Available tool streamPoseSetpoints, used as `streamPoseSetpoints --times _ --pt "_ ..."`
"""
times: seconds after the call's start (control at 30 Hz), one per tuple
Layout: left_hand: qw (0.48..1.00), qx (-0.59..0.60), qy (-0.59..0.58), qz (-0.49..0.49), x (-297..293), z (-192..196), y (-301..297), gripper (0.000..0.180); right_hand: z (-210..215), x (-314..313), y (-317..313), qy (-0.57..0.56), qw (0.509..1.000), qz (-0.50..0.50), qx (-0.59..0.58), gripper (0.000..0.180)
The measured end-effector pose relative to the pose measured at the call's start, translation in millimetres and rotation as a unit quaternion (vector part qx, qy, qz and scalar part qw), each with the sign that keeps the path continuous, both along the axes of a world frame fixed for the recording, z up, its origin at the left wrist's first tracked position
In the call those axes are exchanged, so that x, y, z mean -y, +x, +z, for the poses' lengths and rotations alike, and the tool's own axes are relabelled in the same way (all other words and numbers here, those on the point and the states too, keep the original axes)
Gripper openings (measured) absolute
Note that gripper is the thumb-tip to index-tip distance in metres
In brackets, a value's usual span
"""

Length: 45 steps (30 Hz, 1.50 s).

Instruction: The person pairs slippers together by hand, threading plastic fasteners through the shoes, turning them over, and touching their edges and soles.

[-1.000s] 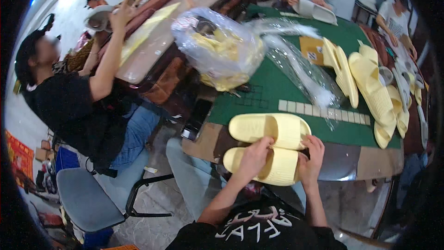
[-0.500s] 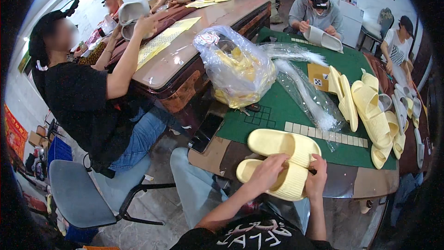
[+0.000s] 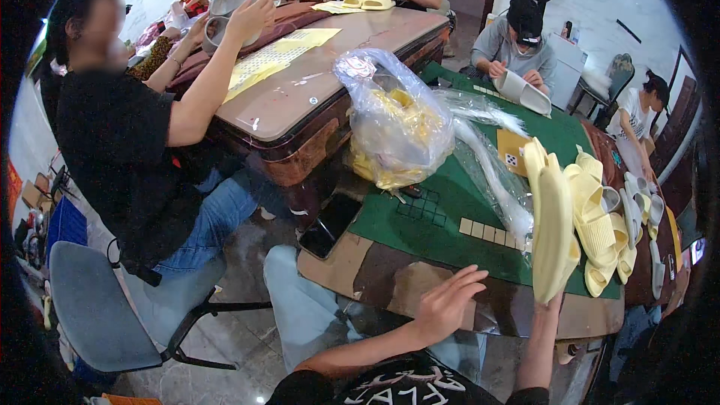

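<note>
My right hand [image 3: 553, 303] holds up pale yellow ribbed slippers [image 3: 553, 232] on edge at the table's right front. The slippers hide most of its fingers. To their left, my left hand [image 3: 448, 304] is empty, fingers stretched out and slightly apart, above the front edge of the table. Just beyond the held slippers, more yellow slippers [image 3: 600, 217] lie overlapped in a row on the green mat [image 3: 469, 195]. A row of small white tiles [image 3: 484, 232] lies on the mat, partly covered by the held slippers.
A clear bag with yellow contents [image 3: 401, 124] stands beyond my left hand. Clear plastic sleeves [image 3: 495, 172], a black phone [image 3: 330, 225] and grey slippers [image 3: 634, 206] lie around the table. People handle grey slippers at the left and far side. A grey chair [image 3: 105, 304] stands left.
The yellow slippers have gone from lying before me in both hands to being raised at the right in my right hand. My left hand has let go. The view has shifted slightly.
</note>
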State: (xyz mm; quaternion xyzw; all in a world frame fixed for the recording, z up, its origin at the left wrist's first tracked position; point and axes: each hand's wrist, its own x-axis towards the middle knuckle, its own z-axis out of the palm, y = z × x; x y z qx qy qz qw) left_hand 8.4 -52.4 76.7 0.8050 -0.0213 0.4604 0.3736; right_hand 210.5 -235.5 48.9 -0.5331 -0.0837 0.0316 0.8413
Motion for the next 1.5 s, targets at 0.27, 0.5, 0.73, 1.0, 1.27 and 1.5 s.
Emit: streamPoseSetpoints --times 0.27,0.5,0.73,1.0,1.27,1.5 --pt "0.955 -0.238 0.179 0.004 10.8 -77.7 17.2 0.041 99.5 -104.9 35.4 -0.127 0.974 0.083 0.168 0.035" --pt "0.954 -0.257 0.137 -0.069 3.7 -75.2 16.0 0.044 172.3 -280.0 97.1 -0.048 0.928 0.027 0.369 0.036" --pt "0.970 -0.205 0.131 -0.028 7.4 -83.2 19.2 0.035 246.5 -458.3 55.0 -0.257 0.891 -0.066 0.367 0.032" --pt "0.974 -0.190 0.121 -0.020 -3.2 -87.8 21.2 0.032 205.4 -442.0 -30.2 -0.305 0.734 -0.070 0.602 0.036" --pt "0.976 -0.179 0.109 -0.053 1.6 -78.7 25.0 0.027 105.4 -231.7 -20.6 -0.348 0.643 -0.067 0.679 0.036" --pt "0.974 -0.175 0.144 -0.013 1.7 -70.8 21.2 0.017 24.8 -59.4 71.4 -0.591 0.654 -0.212 0.422 0.051"
